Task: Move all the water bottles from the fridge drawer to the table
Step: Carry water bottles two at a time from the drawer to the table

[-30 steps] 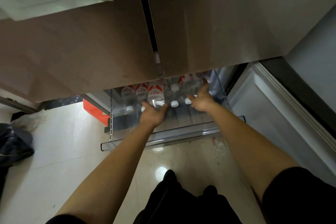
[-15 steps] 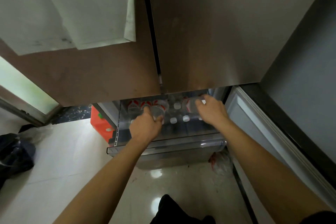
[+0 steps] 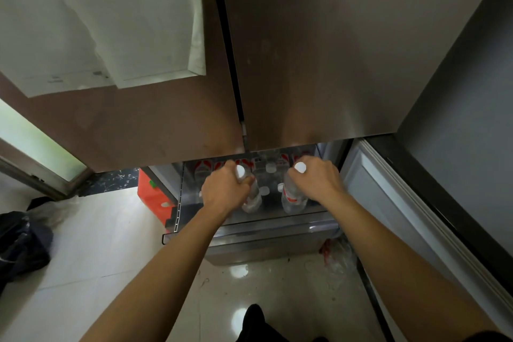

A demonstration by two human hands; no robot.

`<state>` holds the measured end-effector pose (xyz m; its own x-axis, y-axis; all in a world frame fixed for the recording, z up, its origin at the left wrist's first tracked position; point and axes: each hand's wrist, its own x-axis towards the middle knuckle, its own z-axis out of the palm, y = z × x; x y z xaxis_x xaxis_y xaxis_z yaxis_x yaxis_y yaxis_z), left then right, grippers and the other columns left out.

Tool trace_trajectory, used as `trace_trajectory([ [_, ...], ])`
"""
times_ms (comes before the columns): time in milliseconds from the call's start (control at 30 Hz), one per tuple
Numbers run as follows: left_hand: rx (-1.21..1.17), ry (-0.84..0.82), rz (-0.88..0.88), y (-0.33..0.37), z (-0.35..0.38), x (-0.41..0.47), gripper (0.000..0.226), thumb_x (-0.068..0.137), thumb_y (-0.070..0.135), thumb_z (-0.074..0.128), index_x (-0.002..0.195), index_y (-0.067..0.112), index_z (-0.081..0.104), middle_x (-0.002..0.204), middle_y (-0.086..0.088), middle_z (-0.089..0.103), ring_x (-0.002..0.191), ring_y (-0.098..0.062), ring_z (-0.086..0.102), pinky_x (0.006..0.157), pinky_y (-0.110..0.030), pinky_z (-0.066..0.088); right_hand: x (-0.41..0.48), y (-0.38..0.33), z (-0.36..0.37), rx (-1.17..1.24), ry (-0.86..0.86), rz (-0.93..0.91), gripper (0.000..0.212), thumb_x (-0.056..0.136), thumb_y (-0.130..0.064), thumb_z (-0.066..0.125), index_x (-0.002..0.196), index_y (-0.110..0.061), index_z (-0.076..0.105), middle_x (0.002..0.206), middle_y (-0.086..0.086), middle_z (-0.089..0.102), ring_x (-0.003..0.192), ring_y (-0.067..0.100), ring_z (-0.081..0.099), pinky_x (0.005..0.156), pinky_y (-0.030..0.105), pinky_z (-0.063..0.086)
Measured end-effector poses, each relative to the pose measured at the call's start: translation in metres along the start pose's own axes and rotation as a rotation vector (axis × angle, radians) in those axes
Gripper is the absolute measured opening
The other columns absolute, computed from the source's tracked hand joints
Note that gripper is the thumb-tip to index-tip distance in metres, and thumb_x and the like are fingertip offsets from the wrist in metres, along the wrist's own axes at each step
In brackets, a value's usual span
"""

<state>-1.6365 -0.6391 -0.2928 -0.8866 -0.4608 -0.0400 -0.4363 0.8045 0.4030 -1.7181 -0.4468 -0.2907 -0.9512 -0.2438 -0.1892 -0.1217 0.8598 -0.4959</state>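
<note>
The left hand (image 3: 226, 189) is curled tight round the neck of one water bottle (image 3: 252, 201), its white cap (image 3: 240, 171) poking out above the fist and the clear body hanging below, tilted toward the near side. The right hand (image 3: 313, 180) is clamped the same way on a second bottle (image 3: 293, 198), cap (image 3: 300, 167) on top, red-banded body below the knuckles. Both bottles look lifted clear of the fridge drawer (image 3: 249, 233), which stands pulled out toward the near side with its clear front rim just under the wrists.

Farther in, the other bottles (image 3: 270, 167) lie in a row with red labels and white caps, partly hidden under the lower edge of the closed fridge doors (image 3: 305, 64). So the job is early: two in hand, several left, and the table is not in view.

To do this step well, I judge the bottles should come straight up and toward the near side, keeping the caps low enough to miss the door edge above and the bodies high enough to clear the drawer's front rim. Holding by the neck lets a full bottle swing, so a firm grip and a slow turn away would help. On the floor, an orange box (image 3: 152, 194) sits left of the drawer, a dark bag (image 3: 22, 241) lies far left, and a crumpled plastic bag (image 3: 337, 257) lies to the right; step around these.
</note>
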Motion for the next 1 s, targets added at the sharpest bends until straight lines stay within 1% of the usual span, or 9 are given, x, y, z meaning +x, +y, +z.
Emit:
trace_trajectory([
  [200,-0.040,-0.105,0.027,-0.014,0.024,0.001,0.034,0.089,0.054,0.062,0.095,0.025,0.046,0.093,-0.002,0.069,0.080,-0.021,0.065,0.069,-0.033,0.052,0.002,0.010,0.025,0.024,-0.004,0.025,0.027,0.088,-0.040,0.061,0.104,-0.018,0.057,0.093,0.008,0.066,0.077,0.025,0.058,0.064,0.030,0.043],
  [367,-0.146,-0.058,0.069,-0.020,0.035,0.004,0.039,0.084,0.052,0.067,0.103,0.021,0.054,0.096,-0.002,0.071,0.087,-0.023,0.068,0.071,-0.037,0.055,0.000,0.018,0.033,0.129,-0.012,0.073,0.061,0.075,-0.045,0.078,0.124,-0.022,0.050,0.106,0.002,0.063,0.097,0.024,0.062,0.079,0.031,0.051],
  [467,-0.232,-0.047,0.048,-0.026,0.047,-0.006,0.054,0.075,0.061,0.069,0.110,0.023,0.056,0.109,-0.005,0.061,0.102,-0.023,0.059,0.081,-0.040,0.054,-0.002,0.025,0.046,0.124,-0.070,0.121,0.070,0.056,-0.058,0.086,0.112,-0.028,0.058,0.105,-0.008,0.063,0.091,0.014,0.060,0.070,0.020,0.047],
  [533,-0.213,-0.101,0.003,-0.030,0.054,-0.010,0.073,0.066,0.067,0.074,0.123,0.026,0.051,0.125,-0.006,0.048,0.114,-0.024,0.051,0.092,-0.042,0.051,-0.001,0.034,0.062,0.023,-0.123,0.130,0.082,0.048,-0.068,0.081,0.116,-0.032,0.053,0.120,0.002,0.060,0.099,0.022,0.062,0.075,0.029,0.053],
  [600,-0.218,-0.146,-0.020,-0.035,0.060,-0.012,0.087,0.063,0.067,0.078,0.133,0.028,0.043,0.135,-0.005,0.040,0.122,-0.023,0.047,0.100,-0.042,0.049,-0.006,0.035,0.070,0.013,-0.136,0.118,0.084,0.057,-0.057,0.085,0.127,-0.028,0.048,0.130,0.009,0.051,0.111,0.031,0.059,0.083,0.036,0.052],
  [667,-0.246,-0.165,-0.035,-0.037,0.062,-0.011,0.088,0.065,0.060,0.082,0.134,0.024,0.041,0.137,-0.006,0.044,0.122,-0.025,0.050,0.100,-0.042,0.049,-0.008,0.032,0.069,0.054,-0.103,0.109,0.078,0.062,-0.051,0.085,0.127,-0.027,0.048,0.129,0.007,0.056,0.112,0.030,0.060,0.079,0.032,0.047],
  [767,-0.352,-0.197,-0.079,-0.039,0.065,-0.008,0.085,0.065,0.042,0.088,0.131,0.021,0.040,0.130,-0.006,0.056,0.115,-0.027,0.058,0.095,-0.042,0.052,-0.004,0.031,0.075,0.140,-0.112,0.122,0.077,0.069,-0.045,0.085,0.133,-0.026,0.046,0.128,0.005,0.063,0.116,0.030,0.060,0.084,0.033,0.047],
  [833,-0.369,-0.234,-0.062,-0.036,0.065,-0.006,0.085,0.068,0.033,0.087,0.135,0.022,0.036,0.127,-0.005,0.059,0.112,-0.027,0.060,0.089,-0.034,0.051,-0.001,0.031,0.078,0.180,-0.105,0.132,0.072,0.074,-0.044,0.083,0.133,-0.025,0.047,0.126,0.006,0.064,0.116,0.031,0.060,0.087,0.036,0.047],
  [1000,-0.482,-0.159,-0.073,-0.039,0.060,-0.010,0.068,0.074,0.026,0.084,0.125,0.019,0.040,0.108,0.003,0.060,0.097,-0.017,0.060,0.080,-0.029,0.049,-0.008,0.029,0.079,0.177,-0.043,0.101,0.066,0.076,-0.049,0.080,0.130,-0.028,0.049,0.120,0.004,0.067,0.110,0.030,0.062,0.086,0.037,0.049],
])
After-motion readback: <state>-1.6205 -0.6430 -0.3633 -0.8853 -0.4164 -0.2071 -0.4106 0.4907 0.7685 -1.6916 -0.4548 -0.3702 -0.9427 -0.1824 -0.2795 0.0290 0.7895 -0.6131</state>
